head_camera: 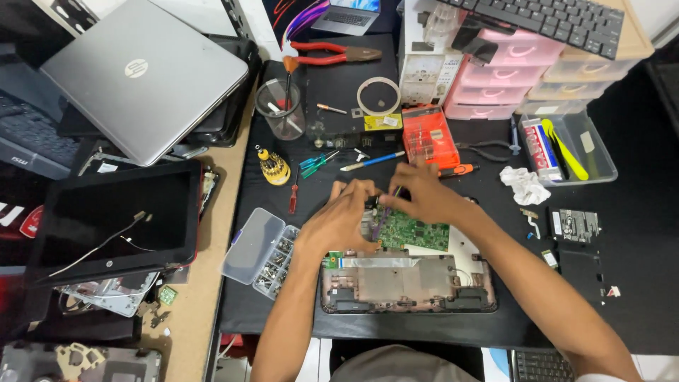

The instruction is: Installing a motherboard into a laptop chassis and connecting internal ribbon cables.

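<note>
Opened laptop base [408, 283] just below grip, rigid shell, light. Green circuit board [410, 230] seated in it under both hands: thin, stiff, fragile, probably best held by bare edges. Left hand [338, 219] and right hand [424, 194] touching, fingertips pinched on small dark part at board's top edge. Compartment screw box [263, 251] left of grip.

A black mat [622, 297] carries an opened laptop base [407, 283] and a screw box [265, 251].

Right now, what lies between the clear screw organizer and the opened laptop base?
In the head view, the left hand and forearm cross that stretch; under them only bare black mat separates the screw organizer from the laptop base.
</note>
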